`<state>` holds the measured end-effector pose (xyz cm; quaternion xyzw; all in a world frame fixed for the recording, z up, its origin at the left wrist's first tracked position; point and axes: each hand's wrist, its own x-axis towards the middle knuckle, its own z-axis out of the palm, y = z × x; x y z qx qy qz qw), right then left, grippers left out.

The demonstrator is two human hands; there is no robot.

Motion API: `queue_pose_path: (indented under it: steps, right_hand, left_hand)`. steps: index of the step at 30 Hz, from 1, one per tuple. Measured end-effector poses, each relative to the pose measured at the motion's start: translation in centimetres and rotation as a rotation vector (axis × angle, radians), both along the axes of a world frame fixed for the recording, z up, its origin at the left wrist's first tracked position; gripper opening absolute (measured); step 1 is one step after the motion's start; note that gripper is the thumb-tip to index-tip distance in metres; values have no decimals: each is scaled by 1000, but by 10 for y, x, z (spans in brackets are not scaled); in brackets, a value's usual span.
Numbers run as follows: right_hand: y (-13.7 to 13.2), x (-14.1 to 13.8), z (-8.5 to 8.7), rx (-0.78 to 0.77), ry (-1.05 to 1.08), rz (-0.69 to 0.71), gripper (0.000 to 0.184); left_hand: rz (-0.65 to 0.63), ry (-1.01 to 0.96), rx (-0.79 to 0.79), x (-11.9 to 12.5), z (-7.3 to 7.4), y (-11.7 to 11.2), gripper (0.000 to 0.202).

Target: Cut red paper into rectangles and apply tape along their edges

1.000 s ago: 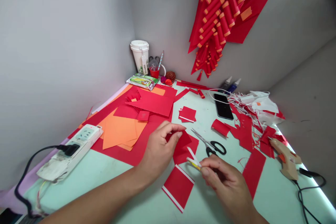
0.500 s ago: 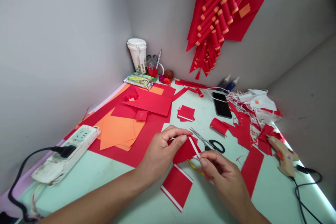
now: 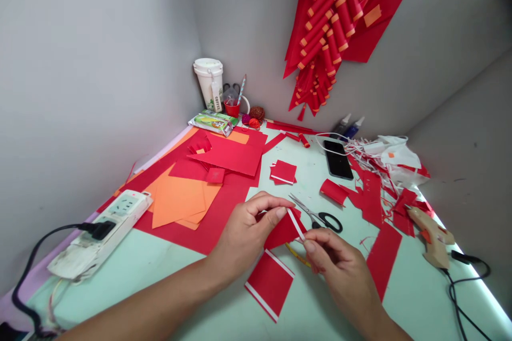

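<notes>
Between my two hands is a red paper piece [image 3: 283, 233] with a white strip [image 3: 296, 224] along its right edge. My left hand [image 3: 253, 226] pinches the paper at the strip's upper end, thumb on top. At the strip's lower end, my right hand [image 3: 335, 256] pinches the paper's corner between thumb and finger. Below them a red paper square [image 3: 270, 285] with white strips on two opposite edges lies on the table. Scissors [image 3: 318, 216] with black handles lie just behind my right hand. Part of a yellow band [image 3: 298, 256] shows under the held paper.
Red and orange sheets [image 3: 180, 200] cover the left, beside a power strip [image 3: 104, 234]. Small red squares [image 3: 284, 172] lie behind my hands. A phone [image 3: 338, 160], paper scraps [image 3: 372, 197] and a glue gun [image 3: 432, 237] are on the right. Red paper firecrackers [image 3: 330, 26] hang on the wall.
Almost nothing differs. Both hands keep their pinch on the red paper, with only a very slight shift of the fingers.
</notes>
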<state>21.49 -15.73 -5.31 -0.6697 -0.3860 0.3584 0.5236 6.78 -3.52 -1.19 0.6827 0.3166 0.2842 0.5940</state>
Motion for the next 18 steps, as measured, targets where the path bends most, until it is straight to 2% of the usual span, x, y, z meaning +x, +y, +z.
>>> queue_pose_path:
  steps: [18]
  right_hand:
    - [0, 0, -3, 16, -92, 15, 20]
  left_hand:
    - [3, -21, 22, 1, -1, -1, 15]
